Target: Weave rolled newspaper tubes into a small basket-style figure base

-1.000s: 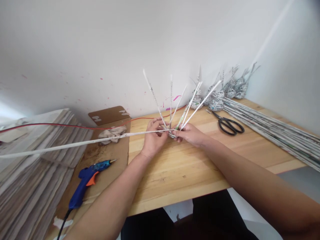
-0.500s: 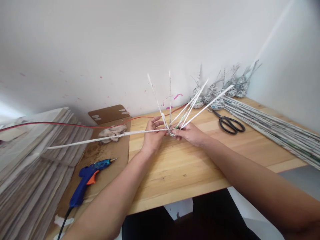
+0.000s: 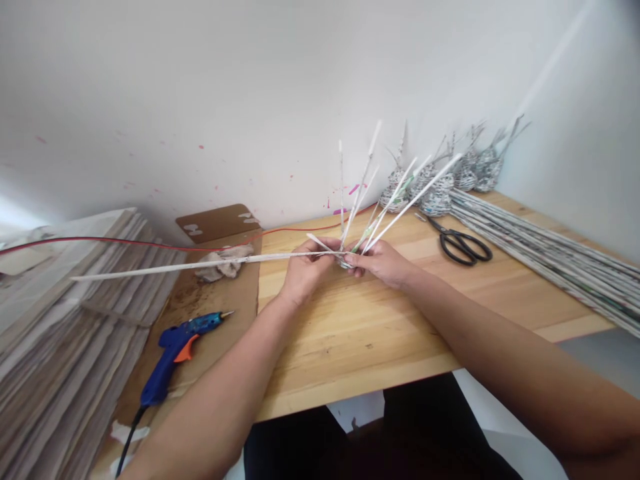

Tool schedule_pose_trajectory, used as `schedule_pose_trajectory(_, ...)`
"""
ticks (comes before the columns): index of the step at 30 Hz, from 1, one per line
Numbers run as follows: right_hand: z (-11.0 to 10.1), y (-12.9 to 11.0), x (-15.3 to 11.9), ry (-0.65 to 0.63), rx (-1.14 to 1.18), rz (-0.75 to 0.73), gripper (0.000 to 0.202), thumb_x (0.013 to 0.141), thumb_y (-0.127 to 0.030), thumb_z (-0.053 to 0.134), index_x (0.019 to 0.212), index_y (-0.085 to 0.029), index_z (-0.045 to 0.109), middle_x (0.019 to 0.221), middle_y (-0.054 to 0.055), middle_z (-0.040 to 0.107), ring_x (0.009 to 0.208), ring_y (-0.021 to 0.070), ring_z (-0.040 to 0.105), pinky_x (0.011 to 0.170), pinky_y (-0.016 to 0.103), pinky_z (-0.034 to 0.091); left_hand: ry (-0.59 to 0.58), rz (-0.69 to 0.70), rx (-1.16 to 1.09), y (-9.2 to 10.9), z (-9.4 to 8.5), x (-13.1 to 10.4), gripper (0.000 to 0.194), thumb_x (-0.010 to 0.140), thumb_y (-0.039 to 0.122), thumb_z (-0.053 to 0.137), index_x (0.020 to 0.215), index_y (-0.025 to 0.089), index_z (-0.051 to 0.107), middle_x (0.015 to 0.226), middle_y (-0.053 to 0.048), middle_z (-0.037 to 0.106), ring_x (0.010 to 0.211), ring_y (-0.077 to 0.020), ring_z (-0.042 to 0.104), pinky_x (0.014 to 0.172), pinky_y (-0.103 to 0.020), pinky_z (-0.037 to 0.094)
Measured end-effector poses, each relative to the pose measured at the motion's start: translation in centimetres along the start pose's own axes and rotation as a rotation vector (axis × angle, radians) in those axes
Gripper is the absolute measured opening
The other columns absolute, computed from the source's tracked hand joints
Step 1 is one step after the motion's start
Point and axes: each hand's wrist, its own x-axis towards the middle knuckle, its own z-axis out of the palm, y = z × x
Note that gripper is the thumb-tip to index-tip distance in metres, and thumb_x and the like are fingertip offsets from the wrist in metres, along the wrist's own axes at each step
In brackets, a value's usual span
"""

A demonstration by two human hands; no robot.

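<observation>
A small woven paper piece [image 3: 344, 263] is held over the wooden table, with several white paper sticks fanning up and to the right from it. My right hand [image 3: 379, 264] is closed on its right side, thumb on top. My left hand [image 3: 309, 270] pinches a long paper strip [image 3: 200, 266] close to the weave, its fingers curled behind. That strip reaches far out to the left. The fingertips of both hands nearly meet, and they partly hide the woven base.
Black scissors [image 3: 463, 247] and a bundle of paper sticks [image 3: 540, 250] lie at the right, near woven paper pieces [image 3: 435, 197] by the wall. On cardboard at the left are a blue glue gun [image 3: 173, 353] and a rag [image 3: 225, 262]. Stacked sheets [image 3: 85, 347] stand far left.
The upright stick that leaned left now leans right among the others. The long strip's left end has moved farther left and slightly up, and my left hand has shifted slightly left.
</observation>
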Motion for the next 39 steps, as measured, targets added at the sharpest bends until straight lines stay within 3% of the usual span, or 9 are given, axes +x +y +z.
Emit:
schedule_pose_trajectory(3, 0.0, 0.0, 0.0, 0.006, -0.001, 0.011, 0.027, 0.072, -0.039, 0.076, 0.08, -0.014, 0.068, 0.069, 0.002, 0.065, 0.06, 0.0111, 0.059, 0.054, 0.023, 0.049, -0.038, -0.004, 0.035, 0.3, -0.4, 0.0, 0.024, 0.07, 0.026, 0.071, 0.091, 0.015, 0.069, 0.09, -0.005, 0.073, 0.086, -0.0184, 0.066, 0.087, -0.034, 0.05)
schedule_pose_trajectory(9, 0.0, 0.2, -0.1, -0.026, -0.035, 0.001, 0.031, 0.075, -0.04, 0.073, 0.089, -0.013, 0.071, 0.074, 0.004, 0.066, 0.063, 0.0109, 0.058, 0.056, 0.023, 0.048, -0.007, -0.087, -0.016, 0.2, -0.8, 0.2, 0.033, 0.068, 0.024, 0.069, 0.1, 0.015, 0.068, 0.091, -0.007, 0.074, 0.089, -0.0191, 0.067, 0.088, -0.034, 0.048)
schedule_pose_trajectory(13, 0.1, 0.1, -0.2, -0.011, -0.078, -0.001, 0.033, 0.073, -0.042, 0.074, 0.087, -0.012, 0.073, 0.069, 0.003, 0.066, 0.062, 0.0116, 0.058, 0.056, 0.025, 0.049, 0.026, -0.156, -0.068, -0.2, -0.7, 0.4, 0.045, 0.067, 0.02, 0.069, 0.111, 0.014, 0.062, 0.089, -0.006, 0.072, 0.082, -0.0158, 0.065, 0.077, -0.029, 0.049)
schedule_pose_trajectory(18, 0.2, -0.2, -0.2, -0.017, -0.106, -0.012, 0.034, 0.071, -0.043, 0.075, 0.085, -0.013, 0.073, 0.068, 0.002, 0.065, 0.059, 0.0112, 0.057, 0.056, 0.025, 0.048, 0.055, -0.143, -0.044, 0.0, -0.8, 0.5, 0.046, 0.066, 0.027, 0.076, 0.108, 0.014, 0.063, 0.086, -0.003, 0.066, 0.069, -0.0106, 0.058, 0.061, -0.023, 0.045)
schedule_pose_trajectory(26, 0.0, -0.7, -0.3, -0.109, -0.167, -0.044, 0.033, 0.074, -0.043, 0.072, 0.088, -0.013, 0.074, 0.073, 0.004, 0.066, 0.061, 0.0106, 0.055, 0.056, 0.024, 0.048, -0.143, -0.219, -0.083, 0.5, -0.9, 0.4, 0.047, 0.072, 0.037, 0.073, 0.112, 0.014, 0.065, 0.08, -0.003, 0.066, 0.054, -0.0068, 0.049, 0.05, -0.021, 0.037)
schedule_pose_trajectory(31, 0.0, -0.7, -0.3, -0.124, -0.207, -0.058, 0.031, 0.075, -0.042, 0.071, 0.087, -0.014, 0.073, 0.068, 0.002, 0.065, 0.058, 0.0105, 0.055, 0.055, 0.025, 0.047, -0.12, -0.215, -0.085, 0.0, -1.2, 0.9, 0.047, 0.065, 0.034, 0.079, 0.107, 0.015, 0.07, 0.074, -0.001, 0.063, 0.055, -0.006, 0.044, 0.049, -0.02, 0.032)
schedule_pose_trajectory(39, 0.1, -0.8, -0.3, -0.145, -0.218, -0.097, 0.028, 0.077, -0.038, 0.07, 0.091, -0.013, 0.073, 0.075, 0.003, 0.067, 0.06, 0.0105, 0.056, 0.055, 0.025, 0.049, -0.212, -0.216, -0.102, 0.1, -1.8, 0.8, 0.046, 0.067, 0.036, 0.079, 0.109, 0.017, 0.071, 0.081, -0.004, 0.066, 0.057, -0.0068, 0.048, 0.049, -0.019, 0.033)
